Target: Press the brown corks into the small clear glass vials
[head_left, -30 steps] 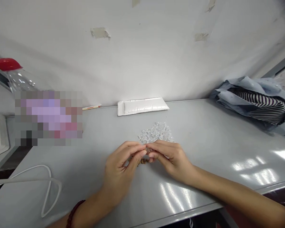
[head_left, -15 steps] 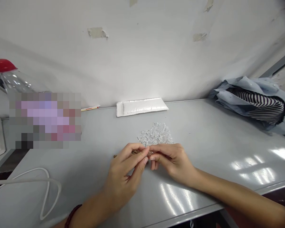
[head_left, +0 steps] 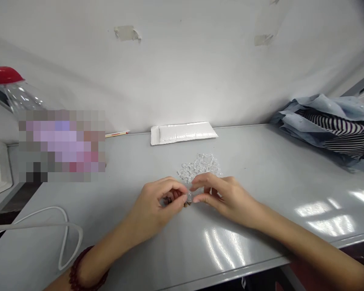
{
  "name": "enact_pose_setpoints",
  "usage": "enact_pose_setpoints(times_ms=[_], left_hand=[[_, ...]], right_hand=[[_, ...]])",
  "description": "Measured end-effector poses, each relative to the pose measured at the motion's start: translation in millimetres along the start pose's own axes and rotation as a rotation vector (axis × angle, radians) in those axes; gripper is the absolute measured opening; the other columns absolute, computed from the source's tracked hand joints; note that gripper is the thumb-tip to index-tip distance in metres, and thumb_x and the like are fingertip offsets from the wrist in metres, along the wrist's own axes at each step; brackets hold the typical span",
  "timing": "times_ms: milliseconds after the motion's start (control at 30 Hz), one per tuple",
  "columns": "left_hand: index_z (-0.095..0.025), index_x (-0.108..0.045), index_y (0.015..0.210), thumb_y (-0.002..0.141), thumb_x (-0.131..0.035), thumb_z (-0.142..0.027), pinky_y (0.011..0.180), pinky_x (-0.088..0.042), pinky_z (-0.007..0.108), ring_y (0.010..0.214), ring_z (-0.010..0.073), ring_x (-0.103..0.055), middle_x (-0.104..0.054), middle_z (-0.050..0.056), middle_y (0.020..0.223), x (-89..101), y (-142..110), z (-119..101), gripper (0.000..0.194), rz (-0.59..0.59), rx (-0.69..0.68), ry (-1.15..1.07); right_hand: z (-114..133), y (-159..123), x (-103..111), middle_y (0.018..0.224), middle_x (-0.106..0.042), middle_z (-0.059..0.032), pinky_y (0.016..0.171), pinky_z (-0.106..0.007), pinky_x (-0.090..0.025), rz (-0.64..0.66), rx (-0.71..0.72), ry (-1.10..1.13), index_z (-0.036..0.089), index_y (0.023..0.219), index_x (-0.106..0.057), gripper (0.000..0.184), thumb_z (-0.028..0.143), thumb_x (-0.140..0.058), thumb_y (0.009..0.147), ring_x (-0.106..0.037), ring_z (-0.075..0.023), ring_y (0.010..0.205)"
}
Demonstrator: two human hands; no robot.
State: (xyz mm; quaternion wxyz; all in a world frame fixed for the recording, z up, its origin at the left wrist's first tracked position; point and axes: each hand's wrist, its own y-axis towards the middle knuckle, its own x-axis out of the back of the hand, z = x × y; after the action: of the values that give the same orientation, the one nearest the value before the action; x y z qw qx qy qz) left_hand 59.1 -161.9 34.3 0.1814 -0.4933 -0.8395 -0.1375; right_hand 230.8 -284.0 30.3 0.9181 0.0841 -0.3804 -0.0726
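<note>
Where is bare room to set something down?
Bare tabletop lies between the clear beads and the blue cloth, and a strip between the beads and the white padded envelope. It is crowded where the left hand and right hand meet.

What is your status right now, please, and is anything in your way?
Left grip, right grip meeting at a clear bead; loose clear beads beyond; nothing blocking.

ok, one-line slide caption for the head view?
Left hand and right hand meet at a clear bead beside a heap of clear beads on a grey table.
</note>
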Motion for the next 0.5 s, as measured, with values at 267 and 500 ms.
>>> enact_pose_setpoints(times_ms=[267,500], left_hand=[[-0.022,-0.068,0.078,0.082,-0.058,-0.019,0.048,-0.039,0.021,0.05,0.0106,-0.047,-0.06,-0.003,0.062,5.1,-2.1,4.9,0.011,0.179,-0.097,0.331],[-0.018,-0.063,0.099,0.085,-0.054,-0.013,0.074,-0.047,0.033,0.088,0.0208,-0.053,-0.063,0.006,0.092,-15.0,-1.9,18.4,0.017,0.007,-0.352,0.459]], right_hand=[[-8.0,5.0,26.9,0.08,-0.068,-0.0026,0.057,-0.025,-0.042,0.182,0.044,-0.165,0.018,0.096,-0.066,0.012,0.017,-0.058,0.088,-0.059,-0.0128,0.064],[-2.1,3.9,33.3,0.085,-0.065,-0.0018,0.06,-0.024,-0.042,0.352,0.055,-0.19,0.018,0.095,-0.065,0.014,0.013,-0.064,0.082,-0.057,-0.0131,0.069]])
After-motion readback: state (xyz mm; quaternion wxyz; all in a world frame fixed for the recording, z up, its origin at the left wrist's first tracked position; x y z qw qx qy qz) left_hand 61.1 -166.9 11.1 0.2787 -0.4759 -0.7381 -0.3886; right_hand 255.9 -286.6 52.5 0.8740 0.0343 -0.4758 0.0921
